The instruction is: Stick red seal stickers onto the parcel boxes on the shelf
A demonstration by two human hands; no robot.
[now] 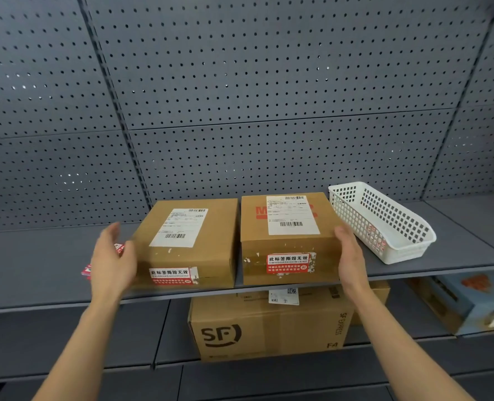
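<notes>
Two brown parcel boxes stand side by side on the grey shelf (37, 264). The left box (211, 244) has a white shipping label on top and a red seal sticker (172, 276) on its front edge. The right box (292, 244) carries a red seal sticker (288, 263) on its front face. My left hand (112, 259) is open beside the left box's left side. My right hand (351, 256) is open against the right box's right side. Loose red stickers (87, 270) lie on the shelf, partly hidden behind my left hand.
A white plastic basket (384, 224) sits on the shelf right of the boxes, with something red inside. A grey pegboard wall (269, 96) stands behind. On the lower shelf are a large SF carton (269, 328) and a blue box (465, 302).
</notes>
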